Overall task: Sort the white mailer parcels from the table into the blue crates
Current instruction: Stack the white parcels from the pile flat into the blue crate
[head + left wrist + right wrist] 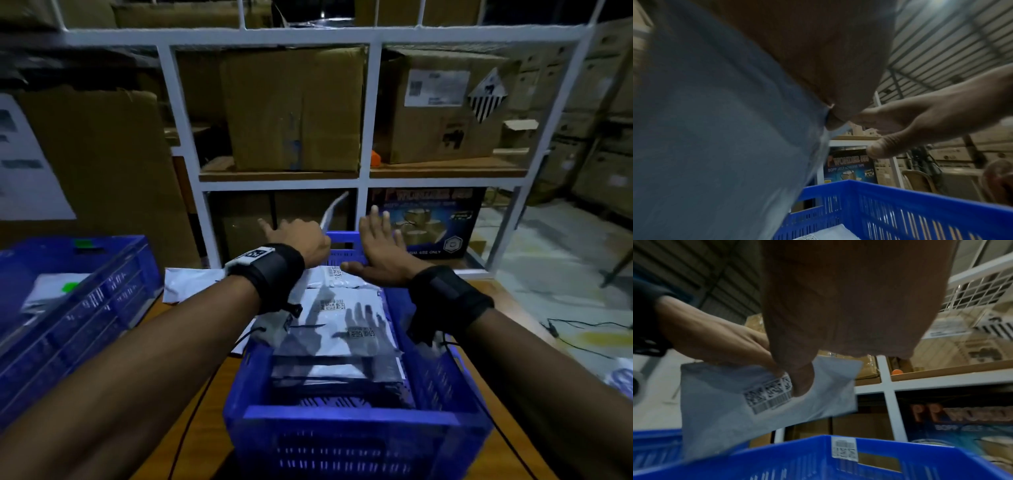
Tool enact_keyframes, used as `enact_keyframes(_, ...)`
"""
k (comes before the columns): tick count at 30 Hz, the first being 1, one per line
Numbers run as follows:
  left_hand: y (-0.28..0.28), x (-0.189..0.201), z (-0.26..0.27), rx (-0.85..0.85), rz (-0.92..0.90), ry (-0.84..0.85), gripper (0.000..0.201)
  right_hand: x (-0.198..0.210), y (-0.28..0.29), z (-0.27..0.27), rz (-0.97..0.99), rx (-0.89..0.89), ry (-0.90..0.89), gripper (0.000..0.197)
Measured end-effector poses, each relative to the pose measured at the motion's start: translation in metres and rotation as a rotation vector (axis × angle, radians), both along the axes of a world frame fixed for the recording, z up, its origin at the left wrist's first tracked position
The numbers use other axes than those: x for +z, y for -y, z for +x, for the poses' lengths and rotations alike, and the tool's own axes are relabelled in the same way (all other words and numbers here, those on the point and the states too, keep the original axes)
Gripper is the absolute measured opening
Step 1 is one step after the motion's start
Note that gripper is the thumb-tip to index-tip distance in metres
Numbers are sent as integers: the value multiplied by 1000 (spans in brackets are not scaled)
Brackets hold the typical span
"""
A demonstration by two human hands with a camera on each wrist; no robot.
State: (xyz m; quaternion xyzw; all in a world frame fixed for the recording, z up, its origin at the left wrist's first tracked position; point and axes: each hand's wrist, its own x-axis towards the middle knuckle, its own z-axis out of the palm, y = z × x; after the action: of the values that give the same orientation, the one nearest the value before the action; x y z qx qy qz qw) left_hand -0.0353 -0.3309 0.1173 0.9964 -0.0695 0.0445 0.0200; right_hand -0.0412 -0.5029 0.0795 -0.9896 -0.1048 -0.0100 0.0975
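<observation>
Parcel hangs above the crate's far end, mid-frame

The crate [356, 414], already stacked with parcels, fills lower centre. The parcel [764, 395] hangs long-side down in the left hand [298, 236], pinched at its top; the right hand [380, 240], open and empty, hovers just beside it.

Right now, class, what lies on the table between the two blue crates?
One white mailer parcel lies flat on the wooden table between the left crate and the centre crate; the head view shows it.
</observation>
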Motion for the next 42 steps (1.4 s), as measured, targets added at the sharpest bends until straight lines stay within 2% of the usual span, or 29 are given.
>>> enact_keyframes(2, 7, 4, 1, 49, -49, -33, 35, -2, -2, 0, 72, 85, -93, 92)
enact_keyframes(5, 21, 7, 6, 51, -164, -72, 40, -1, -5, -1, 345, 255, -214, 70)
enact_keyframes(8, 32, 5, 10, 18, -238, -110, 37, 4, -8, -5, 487, 246, -272, 58)
enact_keyframes(11, 36, 2, 8, -41, -237, -140, 36, 8, -11, -7, 378, 192, -224, 46)
enact_keyframes(14, 37, -2, 7, -141, -161, -190, 37, 1, -10, -1, 167, 136, -142, 13)
enact_keyframes(15, 35, -4, 8, -153, -161, -197, 37, -4, -10, 3, 120, 109, -132, 10)
enact_keyframes(18, 25, -18, 17, -189, -135, -201, 36, -19, -4, 12, -2, 65, -79, 8)
enact_keyframes(21, 12, -28, 17, -93, -111, -27, 49, -33, 2, 22, -112, 36, -61, 7)
enact_keyframes(23, 5, -28, 12, -29, -104, 124, 44, -41, 5, 28, -152, -10, -50, 9)
enact_keyframes(25, 2, -27, 10, -31, -141, 215, 37, -48, 7, 34, -174, -59, -33, 18)
enact_keyframes(30, 6, -40, 11, -114, -222, 260, 30, -72, 6, 46, -259, -152, 23, 31)
enact_keyframes(32, 10, -50, 14, -185, -156, 165, 24, -85, 2, 49, -316, -154, 34, 34)
enact_keyframes(34, 15, -67, 19, -220, -32, -78, 28, -101, 0, 53, -341, -150, 13, 39)
enact_keyframes(36, 21, -93, 23, -226, 103, -318, 59, -117, 0, 54, -329, -174, -47, 43)
enact_keyframes(37, 24, -106, 24, -226, 151, -386, 73, -123, 1, 53, -309, -192, -79, 45)
enact_keyframes(39, 30, -129, 24, -217, 214, -449, 87, -135, 4, 53, -291, -201, -137, 48)
enact_keyframes(42, 35, -151, 22, -200, 213, -485, 91, -145, 6, 50, -271, -146, -214, 54)
